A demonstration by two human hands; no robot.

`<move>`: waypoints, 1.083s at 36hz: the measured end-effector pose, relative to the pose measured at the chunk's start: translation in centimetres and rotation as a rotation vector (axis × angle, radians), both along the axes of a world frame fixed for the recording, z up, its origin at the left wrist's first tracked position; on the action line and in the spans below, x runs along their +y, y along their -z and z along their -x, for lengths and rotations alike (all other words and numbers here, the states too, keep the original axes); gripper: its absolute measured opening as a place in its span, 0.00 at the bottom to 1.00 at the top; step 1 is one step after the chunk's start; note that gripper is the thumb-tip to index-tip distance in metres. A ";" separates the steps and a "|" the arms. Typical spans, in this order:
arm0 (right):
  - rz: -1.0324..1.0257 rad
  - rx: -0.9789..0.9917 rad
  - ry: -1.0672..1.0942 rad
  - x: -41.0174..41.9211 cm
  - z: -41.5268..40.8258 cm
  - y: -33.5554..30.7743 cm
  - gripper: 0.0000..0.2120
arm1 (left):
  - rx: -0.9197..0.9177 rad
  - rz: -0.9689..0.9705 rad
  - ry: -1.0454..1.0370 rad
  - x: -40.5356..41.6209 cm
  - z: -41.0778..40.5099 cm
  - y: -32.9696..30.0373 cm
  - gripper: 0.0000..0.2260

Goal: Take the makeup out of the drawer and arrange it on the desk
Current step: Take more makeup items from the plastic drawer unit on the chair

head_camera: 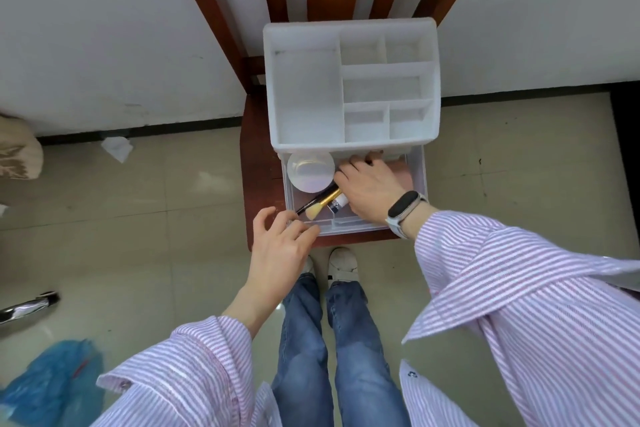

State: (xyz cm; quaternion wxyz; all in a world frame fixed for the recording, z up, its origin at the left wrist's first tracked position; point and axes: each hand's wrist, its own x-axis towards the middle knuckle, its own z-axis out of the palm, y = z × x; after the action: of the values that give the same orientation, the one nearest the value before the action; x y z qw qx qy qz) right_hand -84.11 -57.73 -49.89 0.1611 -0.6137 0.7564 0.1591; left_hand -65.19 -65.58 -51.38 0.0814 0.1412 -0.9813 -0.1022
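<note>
A white wall (104,38) meets a glossy beige tiled floor (156,218); a slatted brown wooden chair (256,135) stands at twelve o'clock.

- The right hand (369,191) is reached forward, palm down, fingers curled, a band worn on its wrist.
- The left hand (277,236) is held lower, fingers loosely bent.

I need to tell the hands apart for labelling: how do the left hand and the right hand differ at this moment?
The right hand reaches inside the open drawer, lying over the makeup there; the left hand is at the drawer's front edge, outside it. The right wrist wears a dark band; the left wrist is bare. The left hand's fingers are loosely curled and hold nothing; the right hand's grip is hidden. Both come from pink-striped sleeves.
</note>
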 end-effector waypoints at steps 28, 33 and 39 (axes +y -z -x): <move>0.273 -0.536 0.410 2.1 -2.1 -5.2 0.16 | 0.078 -1.201 -0.577 -1.1 1.9 -6.0 0.11; 0.299 -0.894 0.669 1.7 -4.4 -6.1 0.11 | 0.112 -1.509 -0.624 -1.7 3.2 -7.1 0.13; 0.228 -0.975 0.698 0.6 -4.4 -7.1 0.04 | 0.178 -1.713 -0.710 -2.3 3.8 -7.7 0.10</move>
State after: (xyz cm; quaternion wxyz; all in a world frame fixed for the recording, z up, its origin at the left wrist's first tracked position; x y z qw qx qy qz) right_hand -79.72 -57.09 -42.76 0.4648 -0.3452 0.7642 -0.2844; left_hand -69.04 -67.86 -43.70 0.0507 0.4367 -0.4608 -0.7710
